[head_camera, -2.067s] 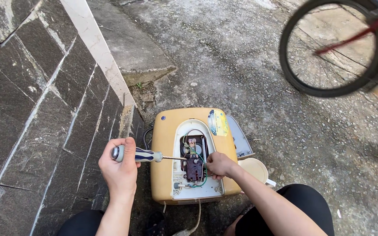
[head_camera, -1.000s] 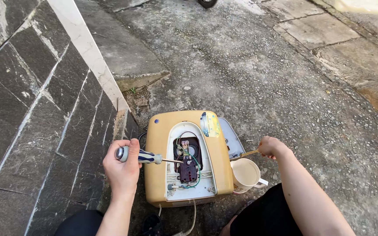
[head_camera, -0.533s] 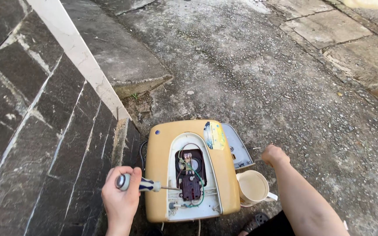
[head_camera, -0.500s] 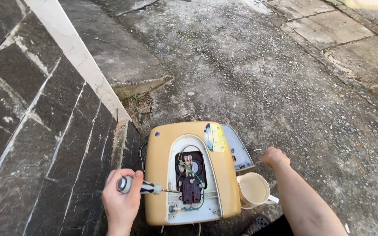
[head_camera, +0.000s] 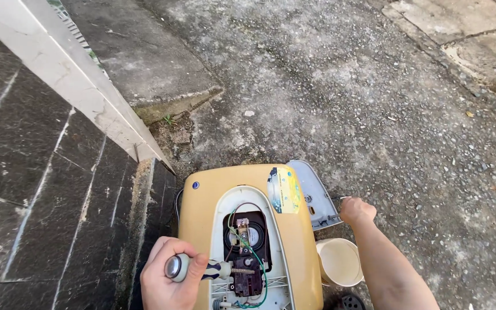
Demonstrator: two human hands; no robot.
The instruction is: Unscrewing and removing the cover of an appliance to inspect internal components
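A yellow appliance casing [head_camera: 202, 206] lies on the ground with its white inner panel open, showing a dark cavity with wires and electrical parts [head_camera: 247, 247]. My left hand [head_camera: 167, 281] grips a screwdriver [head_camera: 202, 268] with a grey and dark handle, its tip pointing right into the parts. My right hand [head_camera: 356, 210] is out to the right of the casing, closed on a thin metal piece beside the grey cover plate [head_camera: 314, 192].
A cream cup [head_camera: 340, 262] stands by my right forearm. A dark tiled wall [head_camera: 41, 189] with a pale stone edge [head_camera: 70, 86] runs along the left. Rough concrete ground [head_camera: 345, 92] stretches ahead, with a raised slab [head_camera: 144, 57] at the back.
The view has tilted down and closer. My right hand left the casing's cavity and moved out to the right, by the grey cover plate. My left hand stays on the screwdriver.
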